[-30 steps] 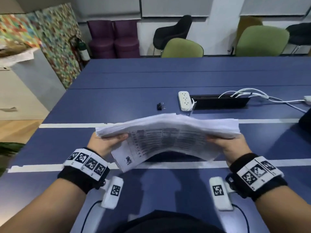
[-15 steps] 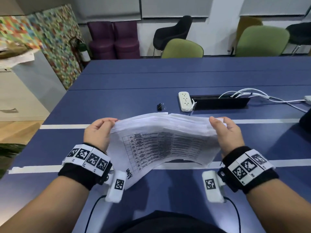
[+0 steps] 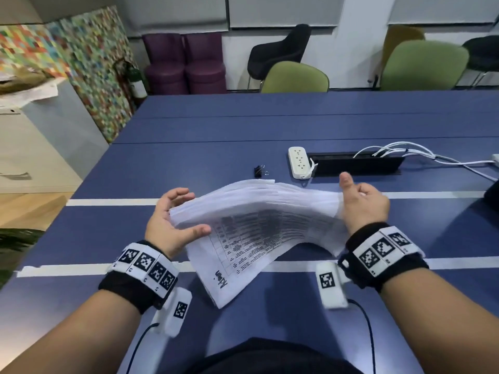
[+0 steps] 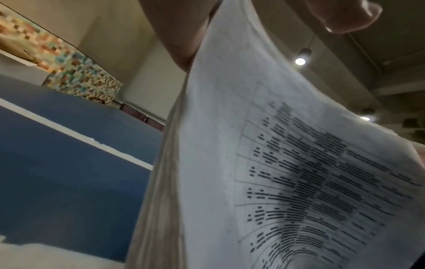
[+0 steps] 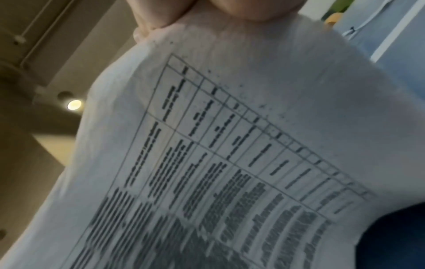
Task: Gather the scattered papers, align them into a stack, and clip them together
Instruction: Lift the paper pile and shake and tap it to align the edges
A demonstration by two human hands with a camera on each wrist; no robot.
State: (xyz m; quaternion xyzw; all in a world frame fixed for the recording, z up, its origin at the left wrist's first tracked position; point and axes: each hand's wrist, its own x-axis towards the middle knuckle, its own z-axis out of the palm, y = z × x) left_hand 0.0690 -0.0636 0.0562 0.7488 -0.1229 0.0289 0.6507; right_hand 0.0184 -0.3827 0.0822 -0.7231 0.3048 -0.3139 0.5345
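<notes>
Already gathered: papers (image 3: 259, 225) held above the near tabletop (image 3: 297, 122), bowed, edges fanned and uneven. Left hand (image 3: 172, 222) pinching the left end, thumb on top; right hand (image 3: 361, 206) gripping the right end, thumb raised. Squaring and clipping left to do; binder clip (image 3: 259, 171) lying untouched farther off. Only from the head view: clip and power strip (image 3: 299, 166). Only from the wrists: printed table up close.

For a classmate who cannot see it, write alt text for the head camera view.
Two hands hold a bowed stack of printed papers above a blue table: the left hand grips one end, the right hand the other. Beyond lie a black binder clip and a white power strip.
</notes>
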